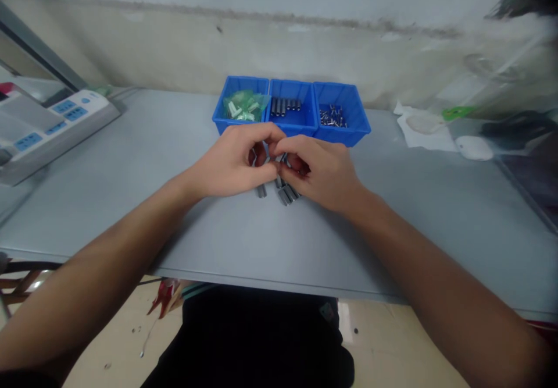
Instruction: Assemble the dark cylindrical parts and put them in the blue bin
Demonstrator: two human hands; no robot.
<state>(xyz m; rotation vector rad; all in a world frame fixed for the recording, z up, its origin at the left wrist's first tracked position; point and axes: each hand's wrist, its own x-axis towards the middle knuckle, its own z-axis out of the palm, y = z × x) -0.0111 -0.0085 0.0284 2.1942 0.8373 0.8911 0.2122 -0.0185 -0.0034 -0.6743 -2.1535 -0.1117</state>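
Note:
My left hand (242, 158) and my right hand (322, 170) meet at their fingertips over the middle of the table. Both are closed in a pinch, and whatever lies between the fingers is too small and hidden to make out. Just below them, several grey metal cylinders (288, 195) lie side by side on the tabletop, partly covered by my right hand. A single metal cylinder (261, 191) lies a little to their left, under my left hand.
Behind my hands stand three blue bins: the left bin (219, 107) with a green bag (248, 102), the middle bin (307, 121) with metal cylinders, the right bin (355, 109) with small metal pieces. A power strip (56, 129) lies left; a white mouse (474, 148) sits right.

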